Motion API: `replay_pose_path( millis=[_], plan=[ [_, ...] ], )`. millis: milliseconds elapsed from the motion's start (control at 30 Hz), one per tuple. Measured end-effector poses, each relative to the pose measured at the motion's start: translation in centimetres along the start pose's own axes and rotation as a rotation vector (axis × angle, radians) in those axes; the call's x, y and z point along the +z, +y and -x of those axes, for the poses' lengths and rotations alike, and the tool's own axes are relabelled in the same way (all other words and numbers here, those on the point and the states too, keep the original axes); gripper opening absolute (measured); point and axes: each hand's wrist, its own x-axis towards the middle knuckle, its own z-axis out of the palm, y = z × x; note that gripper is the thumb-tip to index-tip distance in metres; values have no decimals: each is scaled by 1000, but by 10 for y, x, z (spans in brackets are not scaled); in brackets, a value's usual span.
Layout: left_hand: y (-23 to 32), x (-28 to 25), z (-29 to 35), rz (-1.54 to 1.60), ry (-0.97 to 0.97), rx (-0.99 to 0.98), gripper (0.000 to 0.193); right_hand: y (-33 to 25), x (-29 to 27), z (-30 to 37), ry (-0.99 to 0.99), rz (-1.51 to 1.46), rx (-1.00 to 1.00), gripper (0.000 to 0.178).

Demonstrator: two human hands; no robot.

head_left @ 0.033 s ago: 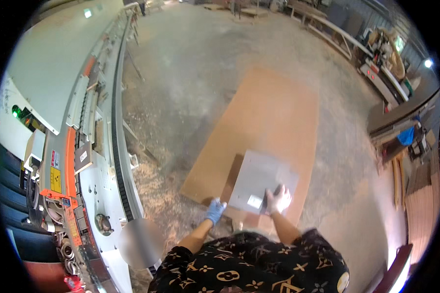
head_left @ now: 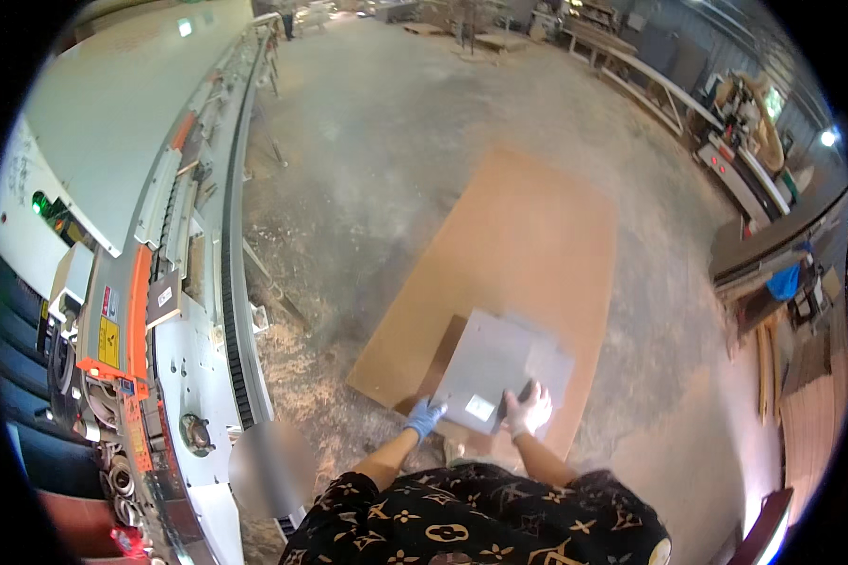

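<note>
A flat grey panel with a small white label lies at the near end of a large brown board. More grey panel surface shows along its right side. In a blue glove, my left hand has its fingers closed at the panel's near left corner. My right hand, in a pale glove with darker fingertips, rests at the near right edge, thumb and fingers spread over the grey surfaces. What supports the panels underneath is hidden.
On the left runs a long machine with a dark belt and orange trim. A small labelled panel lies on it. Sawdust covers the floor beside it. Stacked sheets stand at the right, below leaning boards.
My left hand has moved right and now meets the grey panel's near left corner. My right hand stays at the near right edge. The whole view has shifted slightly.
</note>
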Motion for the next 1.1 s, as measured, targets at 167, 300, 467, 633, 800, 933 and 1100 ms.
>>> replay_pose_path(
  millis=[167,300,467,633,800,933,1100],
  plan=[
    [64,-23,30,709,0,-240,43,13,9,3,-143,-449,65,52],
    [82,-94,98,841,137,-60,37,-19,8,4,-744,-1156,449,50],
    [45,-184,200,774,626,150,22,-169,-65,63,-1703,-1449,192,54],
    [0,-181,273,1224,880,205,31,-249,-16,167,-2047,-1080,-72,31],
    [-15,-229,335,1436,1379,88,28,-321,0,306,-2138,-1033,80,29],
    [-72,-268,368,1475,1597,168,26,-367,-14,382,-2160,-588,162,24],
    [-117,-328,370,1784,1587,290,24,-417,25,451,-2294,-619,260,36]
  ],
)
